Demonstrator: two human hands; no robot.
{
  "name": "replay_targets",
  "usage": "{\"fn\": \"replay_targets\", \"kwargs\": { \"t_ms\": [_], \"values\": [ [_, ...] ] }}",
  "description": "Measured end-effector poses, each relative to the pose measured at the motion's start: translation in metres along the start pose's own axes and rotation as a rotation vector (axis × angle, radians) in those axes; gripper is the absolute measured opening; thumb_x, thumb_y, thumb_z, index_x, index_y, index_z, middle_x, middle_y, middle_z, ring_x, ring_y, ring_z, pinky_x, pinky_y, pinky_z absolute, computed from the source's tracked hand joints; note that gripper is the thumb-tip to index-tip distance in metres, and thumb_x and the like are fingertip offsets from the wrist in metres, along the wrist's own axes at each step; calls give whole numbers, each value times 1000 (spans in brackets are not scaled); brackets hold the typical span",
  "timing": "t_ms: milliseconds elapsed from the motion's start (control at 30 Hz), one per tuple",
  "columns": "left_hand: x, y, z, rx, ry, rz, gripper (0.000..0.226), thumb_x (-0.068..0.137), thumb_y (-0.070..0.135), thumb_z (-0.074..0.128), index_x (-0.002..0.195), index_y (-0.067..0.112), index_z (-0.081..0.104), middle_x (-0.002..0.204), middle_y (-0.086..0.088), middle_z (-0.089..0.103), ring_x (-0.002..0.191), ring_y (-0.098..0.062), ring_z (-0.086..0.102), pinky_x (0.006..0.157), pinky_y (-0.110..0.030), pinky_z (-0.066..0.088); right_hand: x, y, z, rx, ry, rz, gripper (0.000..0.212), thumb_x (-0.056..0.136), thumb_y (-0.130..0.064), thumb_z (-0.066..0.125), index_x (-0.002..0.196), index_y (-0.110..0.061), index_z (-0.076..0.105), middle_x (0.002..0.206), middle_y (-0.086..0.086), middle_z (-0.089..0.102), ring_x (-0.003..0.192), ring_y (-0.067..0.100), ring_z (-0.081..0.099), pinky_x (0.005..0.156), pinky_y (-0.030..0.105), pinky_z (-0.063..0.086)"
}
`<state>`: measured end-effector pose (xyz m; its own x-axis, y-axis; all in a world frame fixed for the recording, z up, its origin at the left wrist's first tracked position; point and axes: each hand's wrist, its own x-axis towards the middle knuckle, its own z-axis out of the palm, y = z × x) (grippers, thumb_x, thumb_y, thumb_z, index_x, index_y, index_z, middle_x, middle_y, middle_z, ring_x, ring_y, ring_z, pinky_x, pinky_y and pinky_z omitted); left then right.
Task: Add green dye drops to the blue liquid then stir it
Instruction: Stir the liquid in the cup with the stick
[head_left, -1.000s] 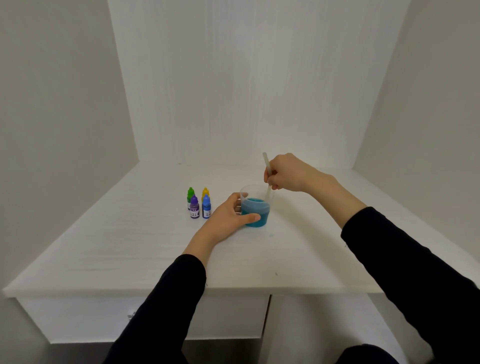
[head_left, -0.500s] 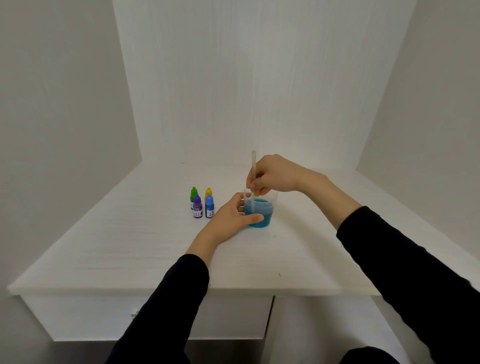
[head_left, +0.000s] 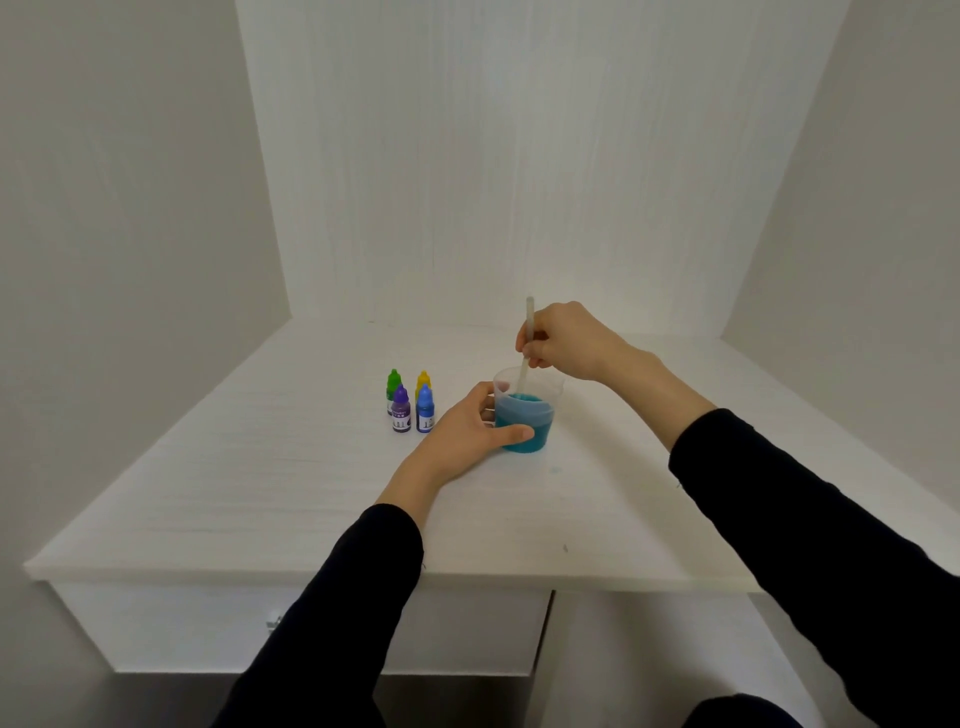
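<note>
Stirring blue liquid (head_left: 523, 415); bottle labels (head_left: 401, 415) unreadable.

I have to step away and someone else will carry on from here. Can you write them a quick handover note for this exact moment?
Left hand grips the clear cup, steadying it on the white desk.
Right hand pinches the stir stick, its lower end in the blue-teal liquid.
Green dye bottle stands capped beside the yellow, purple and blue bottles, left of the cup.
Done: judging by the teal tint, drops seem added.
Left: finish stirring, take the stick out.
</note>
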<state>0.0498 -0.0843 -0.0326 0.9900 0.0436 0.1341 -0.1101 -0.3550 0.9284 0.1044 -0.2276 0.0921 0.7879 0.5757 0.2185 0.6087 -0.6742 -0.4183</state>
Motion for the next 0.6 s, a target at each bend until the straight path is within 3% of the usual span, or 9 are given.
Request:
{"fn": "replay_targets", "kwargs": {
  "t_ms": [333, 600],
  "values": [
    [0, -1, 1, 2, 4, 15, 67, 78, 34, 76, 135, 28, 40, 121, 10, 57, 108, -3, 56, 80, -14, 46, -16, 13, -18, -64, -62, 59, 16, 90, -3, 53, 97, -2, 68, 95, 15, 69, 85, 24, 70, 86, 35, 56],
    [1, -2, 0, -2, 4, 14, 69, 78, 34, 77, 136, 27, 40, 124, 9, 57, 112, -7, 55, 88, -20, 47, -24, 3, -23, 29, -155, 56, 12, 87, -1, 56, 89, -3, 68, 80, 10, 67, 75, 19, 69, 72, 22, 56]
  ]
}}
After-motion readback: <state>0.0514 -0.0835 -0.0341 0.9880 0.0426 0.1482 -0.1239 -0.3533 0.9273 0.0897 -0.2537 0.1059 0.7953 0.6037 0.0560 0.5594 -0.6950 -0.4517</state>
